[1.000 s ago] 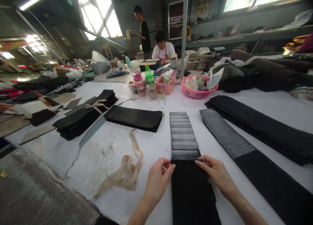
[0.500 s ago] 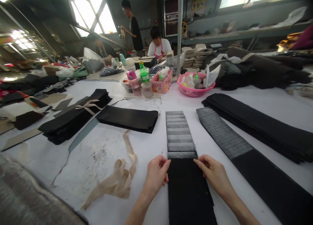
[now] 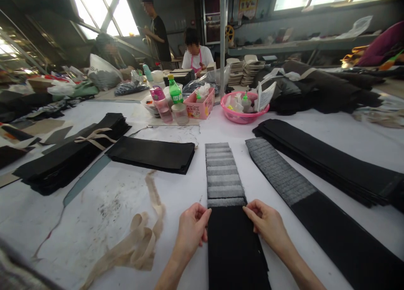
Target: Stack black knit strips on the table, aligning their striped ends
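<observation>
Black strip (image 3: pixel 236 252) lies on the white counter (image 3: pixel 176 197) between two hands, its far corners in their grips: the left hand (image 3: pixel 190 229) pinches one between thumb and finger, the right hand (image 3: pixel 268 223) the other. Beyond the grips runs one grey-banded section (image 3: pixel 222 170). Two black stacks (image 3: pixel 153 153) sit to the left, one tied; one long stack (image 3: pixel 325 155) sits to the right. Their layers are too tight to count; the strip's near end is cut off.
</observation>
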`<state>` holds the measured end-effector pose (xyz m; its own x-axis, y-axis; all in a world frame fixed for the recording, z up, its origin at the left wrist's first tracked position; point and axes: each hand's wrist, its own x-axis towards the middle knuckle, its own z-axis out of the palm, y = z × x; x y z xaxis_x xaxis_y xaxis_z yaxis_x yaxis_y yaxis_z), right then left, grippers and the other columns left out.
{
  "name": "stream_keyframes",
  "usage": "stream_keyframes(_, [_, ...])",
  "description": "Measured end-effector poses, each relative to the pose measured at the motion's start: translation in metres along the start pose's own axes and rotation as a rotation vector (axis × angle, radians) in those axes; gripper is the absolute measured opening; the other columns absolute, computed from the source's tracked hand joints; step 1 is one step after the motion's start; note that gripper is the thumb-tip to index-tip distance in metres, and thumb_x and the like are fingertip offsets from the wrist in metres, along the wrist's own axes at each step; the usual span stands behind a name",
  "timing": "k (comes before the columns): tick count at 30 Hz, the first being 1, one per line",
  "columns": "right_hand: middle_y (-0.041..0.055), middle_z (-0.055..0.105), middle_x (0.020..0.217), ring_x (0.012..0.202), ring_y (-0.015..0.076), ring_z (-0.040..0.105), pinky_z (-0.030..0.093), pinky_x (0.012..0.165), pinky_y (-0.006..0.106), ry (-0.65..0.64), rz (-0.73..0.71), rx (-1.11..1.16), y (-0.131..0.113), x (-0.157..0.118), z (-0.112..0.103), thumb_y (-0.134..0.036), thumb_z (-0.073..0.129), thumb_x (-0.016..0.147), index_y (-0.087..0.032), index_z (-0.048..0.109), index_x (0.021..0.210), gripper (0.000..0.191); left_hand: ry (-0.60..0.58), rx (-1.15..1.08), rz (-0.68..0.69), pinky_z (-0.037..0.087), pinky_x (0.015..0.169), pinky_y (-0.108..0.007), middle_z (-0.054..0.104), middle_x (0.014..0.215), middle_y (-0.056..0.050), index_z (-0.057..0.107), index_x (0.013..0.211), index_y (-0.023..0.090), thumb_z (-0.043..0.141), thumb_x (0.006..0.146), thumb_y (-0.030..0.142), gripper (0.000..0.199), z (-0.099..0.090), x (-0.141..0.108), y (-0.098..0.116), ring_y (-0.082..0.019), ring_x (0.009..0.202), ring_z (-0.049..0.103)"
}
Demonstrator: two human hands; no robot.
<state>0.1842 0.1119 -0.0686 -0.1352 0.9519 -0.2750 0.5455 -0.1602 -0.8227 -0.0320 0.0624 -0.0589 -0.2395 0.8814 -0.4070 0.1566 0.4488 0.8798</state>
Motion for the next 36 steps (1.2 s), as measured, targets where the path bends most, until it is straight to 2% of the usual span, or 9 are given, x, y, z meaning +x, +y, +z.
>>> stream_keyframes(7, [-0.0043, 0.061, 0.058, 0.04, 0.0128, 0.057, 0.039, 0.035, 0.021, -0.027, 0.062, 0.044, 0.0029, 0.0034, 0.0015, -0.05, 0.054, 0.082, -0.022, 0.056, 0.076, 0.029, 0.008, 0.036, -0.024, 0.025, 0.023, -0.013, 0.048, 0.048, 0.008, 0.049, 0.07, 0.019, 0.056, 0.079, 0.052, 0.036, 0.0007, 0.0009, 0.0006, -0.007, 0.028, 0.046])
stream_keyframes(14, [-0.0057, 0.052, 0.041, 0.035, 0.0126, 0.051, 0.038, 0.036, 0.02, -0.05, 0.084, 0.05, 0.0029, 0.0041, 0.0004, -0.058, 0.05, 0.084, -0.023, 0.053, 0.07, 0.038, 0.019, 0.02, -0.026, 0.023, 0.023, -0.013, 0.047, 0.049, 0.009, 0.048, 0.071, 0.019, 0.054, 0.081, 0.048, 0.032, 0.0009, 0.0024, -0.0019, -0.007, 0.028, 0.046])
stream_keyframes(36, [-0.0052, 0.055, 0.047, 0.037, 0.0121, 0.053, 0.039, 0.037, 0.02, -0.037, 0.081, 0.017, 0.0058, 0.0087, 0.0026, -0.055, 0.051, 0.084, -0.022, 0.053, 0.071, 0.035, 0.068, 0.087, -0.066, 0.025, 0.022, -0.015, 0.049, 0.048, 0.008, 0.048, 0.07, 0.019, 0.053, 0.083, 0.042, 0.027, 0.0029, 0.0037, 0.0052, -0.009, 0.028, 0.048])
